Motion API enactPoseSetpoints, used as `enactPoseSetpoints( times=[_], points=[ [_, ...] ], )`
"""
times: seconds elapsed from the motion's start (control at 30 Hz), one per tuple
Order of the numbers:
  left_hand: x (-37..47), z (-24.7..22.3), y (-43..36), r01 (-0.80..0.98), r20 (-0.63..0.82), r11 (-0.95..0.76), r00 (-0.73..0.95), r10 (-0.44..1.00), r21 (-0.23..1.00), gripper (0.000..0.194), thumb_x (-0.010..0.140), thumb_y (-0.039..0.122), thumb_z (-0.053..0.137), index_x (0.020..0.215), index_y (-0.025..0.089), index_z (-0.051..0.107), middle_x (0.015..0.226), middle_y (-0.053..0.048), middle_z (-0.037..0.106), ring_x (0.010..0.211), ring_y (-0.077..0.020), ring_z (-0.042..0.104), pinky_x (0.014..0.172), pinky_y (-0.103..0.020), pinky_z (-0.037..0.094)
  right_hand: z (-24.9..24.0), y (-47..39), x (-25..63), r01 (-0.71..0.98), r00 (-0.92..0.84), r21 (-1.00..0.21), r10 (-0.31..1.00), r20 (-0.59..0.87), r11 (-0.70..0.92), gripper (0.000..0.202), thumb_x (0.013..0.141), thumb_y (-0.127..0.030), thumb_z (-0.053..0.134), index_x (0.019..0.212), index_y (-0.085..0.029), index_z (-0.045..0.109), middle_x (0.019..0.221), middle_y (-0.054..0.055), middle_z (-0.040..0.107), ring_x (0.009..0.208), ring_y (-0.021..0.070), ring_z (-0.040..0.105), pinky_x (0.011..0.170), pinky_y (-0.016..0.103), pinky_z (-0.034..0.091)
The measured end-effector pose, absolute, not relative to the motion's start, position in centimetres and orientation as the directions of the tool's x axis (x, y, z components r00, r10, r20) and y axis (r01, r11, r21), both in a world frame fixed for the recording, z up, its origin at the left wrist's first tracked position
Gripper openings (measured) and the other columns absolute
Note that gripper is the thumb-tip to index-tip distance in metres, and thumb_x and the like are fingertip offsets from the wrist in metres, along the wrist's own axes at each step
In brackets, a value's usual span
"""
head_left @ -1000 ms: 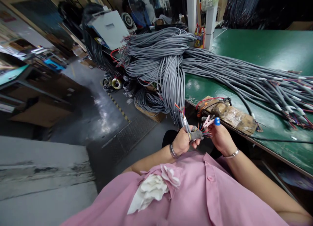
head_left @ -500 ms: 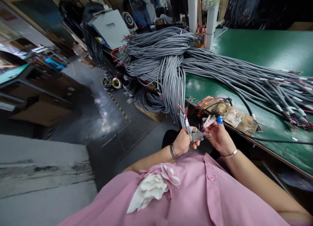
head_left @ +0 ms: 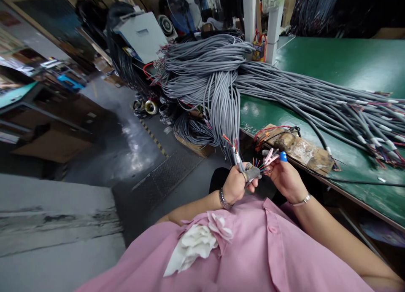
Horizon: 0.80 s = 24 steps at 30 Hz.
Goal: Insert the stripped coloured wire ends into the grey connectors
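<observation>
My left hand (head_left: 234,184) is closed around a grey cable (head_left: 240,164), a grey cover over its thumb. Thin coloured wires (head_left: 257,163) fan out of the cable's stripped end towards my right hand. Beside that grip, another cable end with a white band (head_left: 236,157) sticks up, its orange and red wires bare. My right hand (head_left: 287,181), with a blue finger cot (head_left: 283,156) on its thumb, is closed on a small pink clip (head_left: 269,157) next to the wire tips. Its other fingertips are partly hidden, so whether they touch the wires I cannot tell.
A large heap of grey cables (head_left: 205,60) hangs off the green table (head_left: 322,56), with more cables (head_left: 300,89) stretched across it. A wooden block (head_left: 299,151) with wires lies at the table's near edge. A white box (head_left: 145,37) stands behind on the left.
My left hand and its cable have shifted slightly left and down. The pink clip has turned a little, and the coloured wires are spread more visibly.
</observation>
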State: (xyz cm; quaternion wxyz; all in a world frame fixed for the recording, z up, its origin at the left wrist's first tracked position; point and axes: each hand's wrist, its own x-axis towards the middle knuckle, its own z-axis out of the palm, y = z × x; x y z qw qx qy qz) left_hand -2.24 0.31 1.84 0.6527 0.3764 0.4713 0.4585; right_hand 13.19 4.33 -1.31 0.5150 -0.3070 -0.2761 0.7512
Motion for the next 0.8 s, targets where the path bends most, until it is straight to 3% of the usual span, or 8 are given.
enactPoseSetpoints(
  times=[0.33,0.5,0.7,0.8],
  points=[
    [-1.9,1.7,0.7,-0.212,-0.324,0.350,0.148,0.934,0.913,0.032,0.071,0.042,0.066,0.063,0.013,0.055,0.049,0.001,0.056,0.033,-0.0067,0.046,0.034,-0.018,0.031,-1.4,5.4,12.6,-0.647,-0.310,-0.667,0.927,-0.212,-0.369,0.044,0.067,-0.063,0.068,0.081,-0.021,0.070,0.074,0.002,0.067,0.056,0.0123,0.054,0.054,0.026,0.046],
    [-1.7,1.3,0.8,-0.202,-0.333,0.356,0.139,0.933,0.912,0.032,0.070,0.041,0.068,0.062,0.014,0.053,0.048,0.001,0.056,0.032,-0.0071,0.045,0.033,-0.018,0.032,-2.0,5.3,12.3,-0.691,-0.263,-0.637,0.940,-0.219,-0.342,0.039,0.069,-0.061,0.069,0.080,-0.024,0.070,0.077,0.001,0.068,0.061,0.0130,0.057,0.058,0.027,0.048],
    [-2.3,1.3,0.0,-0.235,-0.279,0.308,0.149,0.949,0.922,0.035,0.072,0.045,0.067,0.063,0.013,0.055,0.049,0.000,0.057,0.034,-0.0076,0.046,0.034,-0.019,0.032,-2.0,4.6,13.0,-0.678,-0.352,-0.612,0.911,-0.215,-0.407,0.055,0.076,-0.073,0.049,0.085,-0.023,0.069,0.085,0.004,0.068,0.064,0.0136,0.057,0.058,0.027,0.047],
    [-2.4,1.3,-0.5,-0.259,-0.253,0.275,0.116,0.960,0.926,0.034,0.072,0.044,0.067,0.063,0.014,0.054,0.049,0.000,0.057,0.035,-0.0080,0.047,0.035,-0.019,0.034,-1.5,4.3,13.2,-0.651,-0.383,-0.637,0.903,-0.193,-0.412,0.046,0.081,-0.064,0.052,0.084,-0.022,0.069,0.083,0.003,0.066,0.063,0.0123,0.055,0.058,0.026,0.046]
  ],
)
